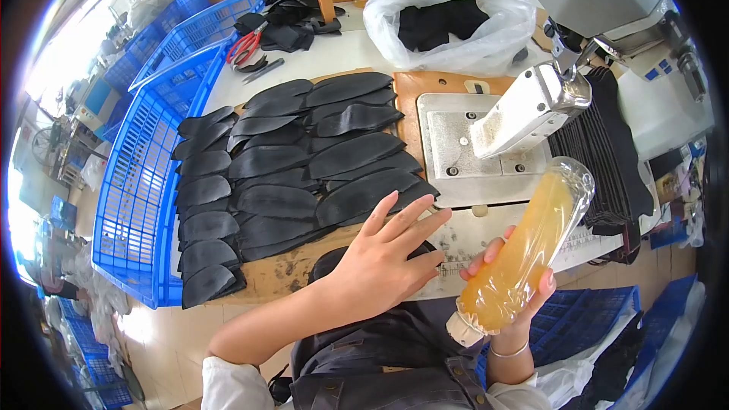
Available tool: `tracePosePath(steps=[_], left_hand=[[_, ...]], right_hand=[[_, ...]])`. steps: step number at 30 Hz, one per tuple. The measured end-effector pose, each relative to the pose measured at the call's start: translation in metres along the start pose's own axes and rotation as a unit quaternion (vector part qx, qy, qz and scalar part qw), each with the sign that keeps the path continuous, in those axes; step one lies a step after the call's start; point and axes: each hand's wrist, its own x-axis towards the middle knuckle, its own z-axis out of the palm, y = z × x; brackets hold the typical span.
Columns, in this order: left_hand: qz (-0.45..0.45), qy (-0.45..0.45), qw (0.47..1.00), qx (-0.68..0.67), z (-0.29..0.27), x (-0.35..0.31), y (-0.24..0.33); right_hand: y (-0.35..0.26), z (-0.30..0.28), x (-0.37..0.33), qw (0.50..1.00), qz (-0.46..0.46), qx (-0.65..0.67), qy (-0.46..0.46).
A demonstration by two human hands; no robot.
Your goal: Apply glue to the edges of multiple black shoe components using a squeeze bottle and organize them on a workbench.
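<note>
Over the near edge of the worktable [330, 53] in the head view, the right hand [524, 321] is gripping an amber bottle [524, 250], its pale end tilting toward the dark apron [357, 380], the left hand [387, 258] is holding its fingers spread, overlapping black pieces [277, 201] are lying toward the left edge

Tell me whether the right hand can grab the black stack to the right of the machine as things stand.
Probably not: the right hand is wrapped around the yellowish bottle. The black stack looks close by, but the bottle would likely need setting down first.
</note>
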Motion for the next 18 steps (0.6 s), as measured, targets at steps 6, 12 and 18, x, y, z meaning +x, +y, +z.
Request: tracePosePath(steps=[6, 12, 18], left_hand=[[-0.001, 0.041, 0.999, 0.008, 0.0021, -0.0029, 0.0002], [0.023, 0.067, 0.996, 0.054, 0.0065, -0.0056, 0.0009], [0.038, 0.07, 0.994, 0.075, 0.0083, -0.0061, 0.0017]], right_hand=[[-0.0004, -0.002, 0.0013, 1.0, 0.008, 0.0, -0.009], [0.0011, 0.0065, 0.0018, 0.999, 0.019, -0.016, -0.025], [0.0078, 0.0066, 0.0033, 0.999, 0.034, 0.008, -0.015]])
